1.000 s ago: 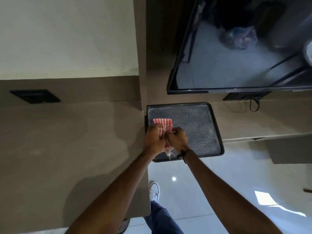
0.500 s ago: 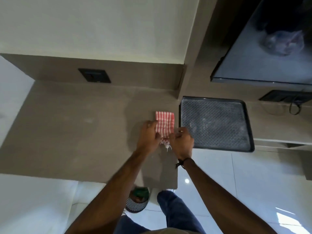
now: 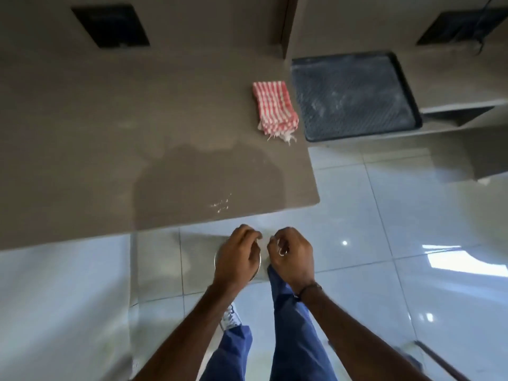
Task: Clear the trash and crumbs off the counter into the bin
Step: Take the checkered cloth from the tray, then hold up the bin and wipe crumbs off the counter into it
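A red and white striped cloth (image 3: 275, 108) lies folded near the right end of the brown surface, its frayed white fringe toward the front edge. Just beside it, on the right, a dark tray (image 3: 354, 96) with a textured bottom rests on a lower shelf (image 3: 456, 105); pale dusty marks show on it. On the back wall there is a black switch plate (image 3: 111, 26) at the left and another black plate (image 3: 461, 26) at the right, with a thin cable by it. The floor (image 3: 412, 243) has glossy white tiles and reflects bright light.
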Tool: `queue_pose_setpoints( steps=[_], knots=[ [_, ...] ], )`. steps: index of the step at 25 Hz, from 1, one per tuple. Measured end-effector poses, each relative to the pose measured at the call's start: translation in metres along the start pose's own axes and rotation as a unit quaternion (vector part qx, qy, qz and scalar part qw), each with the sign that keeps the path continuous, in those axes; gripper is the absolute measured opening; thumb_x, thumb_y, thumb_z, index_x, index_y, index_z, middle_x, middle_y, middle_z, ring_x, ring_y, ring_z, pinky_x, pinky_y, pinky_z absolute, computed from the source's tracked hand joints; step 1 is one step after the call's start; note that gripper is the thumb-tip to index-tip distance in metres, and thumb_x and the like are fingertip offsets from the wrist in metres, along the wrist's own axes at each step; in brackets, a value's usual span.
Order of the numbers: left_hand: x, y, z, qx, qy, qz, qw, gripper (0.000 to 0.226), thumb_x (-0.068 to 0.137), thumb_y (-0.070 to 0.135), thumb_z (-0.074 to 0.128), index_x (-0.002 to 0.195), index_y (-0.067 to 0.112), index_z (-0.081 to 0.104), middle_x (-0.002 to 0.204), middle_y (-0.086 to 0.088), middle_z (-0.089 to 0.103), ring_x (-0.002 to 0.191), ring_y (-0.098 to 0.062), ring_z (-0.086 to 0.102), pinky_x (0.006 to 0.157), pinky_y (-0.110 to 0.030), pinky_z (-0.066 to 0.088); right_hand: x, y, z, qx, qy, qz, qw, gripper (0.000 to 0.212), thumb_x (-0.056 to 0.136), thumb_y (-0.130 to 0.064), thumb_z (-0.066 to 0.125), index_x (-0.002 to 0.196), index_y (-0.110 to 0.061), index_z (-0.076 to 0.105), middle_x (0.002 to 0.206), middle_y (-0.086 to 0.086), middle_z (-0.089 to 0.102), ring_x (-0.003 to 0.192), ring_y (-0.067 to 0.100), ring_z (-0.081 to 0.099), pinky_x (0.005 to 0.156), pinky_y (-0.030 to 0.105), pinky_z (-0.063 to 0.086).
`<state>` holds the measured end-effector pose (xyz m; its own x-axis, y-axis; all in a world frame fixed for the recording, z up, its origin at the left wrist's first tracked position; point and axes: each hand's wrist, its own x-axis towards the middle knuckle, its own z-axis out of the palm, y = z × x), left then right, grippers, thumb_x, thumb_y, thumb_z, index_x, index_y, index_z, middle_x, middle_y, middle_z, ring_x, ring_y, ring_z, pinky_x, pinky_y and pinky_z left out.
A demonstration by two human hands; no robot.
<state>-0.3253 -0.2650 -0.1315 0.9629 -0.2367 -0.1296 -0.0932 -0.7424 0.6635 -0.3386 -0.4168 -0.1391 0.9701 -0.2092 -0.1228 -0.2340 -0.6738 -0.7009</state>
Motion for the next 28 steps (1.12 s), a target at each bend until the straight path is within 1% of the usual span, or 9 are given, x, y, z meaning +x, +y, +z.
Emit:
queue_pose_setpoints(
  steps=[3, 5, 7, 9, 13, 16, 21, 25, 28],
  knots=[
    [-0.027, -0.078, 0.05, -0.02, -0.026, -0.12, 0.992, 0.022, 0.09, 0.006, 0.063, 0.11, 0.012, 0.067, 0.116, -0.006, 0.068, 0.104, -0.022, 0.068, 0.088, -0.038, 0.061, -0.018, 0.058, 0.068, -0.041, -0.078, 0.138, 0.987, 0.016, 0.083, -0.034, 0.061, 0.091, -0.022, 0.068, 0.08, -0.007, 0.07, 0.071, 0.014, 0.067, 0.068, 0.027, 0.053],
    [-0.028, -0.138, 0.094, -0.025, -0.032, -0.201, 0.979, 0.026, 0.089, 0.005, 0.064, 0.115, 0.008, 0.066, 0.116, -0.012, 0.068, 0.104, -0.028, 0.068, 0.086, -0.041, 0.061, -0.012, 0.109, 0.123, -0.061, -0.131, 0.233, 0.962, 0.032, 0.082, -0.037, 0.066, 0.107, -0.018, 0.072, 0.092, 0.001, 0.078, 0.09, 0.023, 0.073, 0.083, 0.031, 0.057],
    [-0.024, -0.194, 0.142, -0.004, -0.058, -0.263, 0.963, 0.037, 0.089, 0.008, 0.064, 0.126, 0.006, 0.061, 0.121, -0.018, 0.063, 0.111, -0.035, 0.064, 0.089, -0.045, 0.058, -0.005, 0.16, 0.177, -0.071, -0.172, 0.306, 0.934, 0.047, 0.081, -0.042, 0.07, 0.12, -0.016, 0.069, 0.108, 0.007, 0.077, 0.11, 0.028, 0.069, 0.095, 0.034, 0.053],
    [-0.02, -0.236, 0.186, 0.011, -0.08, -0.33, 0.94, 0.049, 0.09, 0.013, 0.066, 0.135, 0.004, 0.052, 0.13, -0.023, 0.054, 0.121, -0.042, 0.056, 0.094, -0.049, 0.052, -0.002, 0.202, 0.223, -0.071, -0.198, 0.347, 0.914, 0.057, 0.079, -0.043, 0.072, 0.127, -0.013, 0.065, 0.12, 0.011, 0.072, 0.118, 0.032, 0.064, 0.097, 0.036, 0.052],
    [-0.012, -0.284, 0.233, 0.018, -0.104, -0.424, 0.899, 0.065, 0.086, 0.021, 0.073, 0.14, 0.004, 0.042, 0.138, -0.026, 0.051, 0.126, -0.047, 0.054, 0.095, -0.053, 0.052, -0.006, 0.244, 0.278, -0.046, -0.212, 0.364, 0.906, 0.045, 0.082, -0.035, 0.067, 0.12, -0.012, 0.068, 0.115, 0.016, 0.072, 0.11, 0.035, 0.067, 0.094, 0.038, 0.056],
    [-0.016, -0.302, 0.247, 0.039, -0.108, -0.431, 0.895, 0.051, 0.086, 0.016, 0.069, 0.131, 0.004, 0.047, 0.129, -0.027, 0.061, 0.118, -0.048, 0.061, 0.093, -0.051, 0.054, -0.015, 0.258, 0.293, -0.021, -0.19, 0.363, 0.912, 0.039, 0.072, -0.029, 0.056, 0.102, -0.016, 0.078, 0.103, 0.019, 0.075, 0.1, 0.04, 0.069, 0.086, 0.038, 0.059],
    [-0.052, -0.245, 0.203, 0.013, -0.046, -0.461, 0.886, 0.043, 0.081, 0.017, 0.07, 0.117, 0.004, 0.05, 0.12, -0.026, 0.067, 0.107, -0.049, 0.066, 0.083, -0.05, 0.057, -0.028, 0.217, 0.233, -0.061, -0.197, 0.318, 0.925, 0.026, 0.075, -0.017, 0.059, 0.09, -0.01, 0.078, 0.091, 0.02, 0.076, 0.091, 0.04, 0.07, 0.08, 0.041, 0.06],
    [-0.099, -0.137, 0.098, -0.054, -0.042, -0.496, 0.866, 0.051, 0.082, 0.035, 0.073, 0.116, 0.003, 0.052, 0.121, -0.026, 0.065, 0.105, -0.046, 0.068, 0.084, -0.054, 0.062, -0.055, 0.127, 0.111, -0.077, -0.229, 0.249, 0.938, 0.024, 0.079, -0.02, 0.064, 0.092, -0.006, 0.078, 0.094, 0.022, 0.075, 0.091, 0.041, 0.069, 0.079, 0.042, 0.06],
    [-0.132, -0.069, 0.025, -0.145, -0.044, -0.49, 0.858, 0.041, 0.084, 0.021, 0.069, 0.123, 0.012, 0.057, 0.121, -0.021, 0.067, 0.099, -0.042, 0.072, 0.074, -0.059, 0.064, -0.079, 0.066, 0.022, -0.088, -0.25, 0.195, 0.944, 0.025, 0.079, -0.023, 0.065, 0.095, -0.01, 0.079, 0.096, 0.018, 0.076, 0.095, 0.04, 0.068, 0.081, 0.04, 0.057]
  ],
)
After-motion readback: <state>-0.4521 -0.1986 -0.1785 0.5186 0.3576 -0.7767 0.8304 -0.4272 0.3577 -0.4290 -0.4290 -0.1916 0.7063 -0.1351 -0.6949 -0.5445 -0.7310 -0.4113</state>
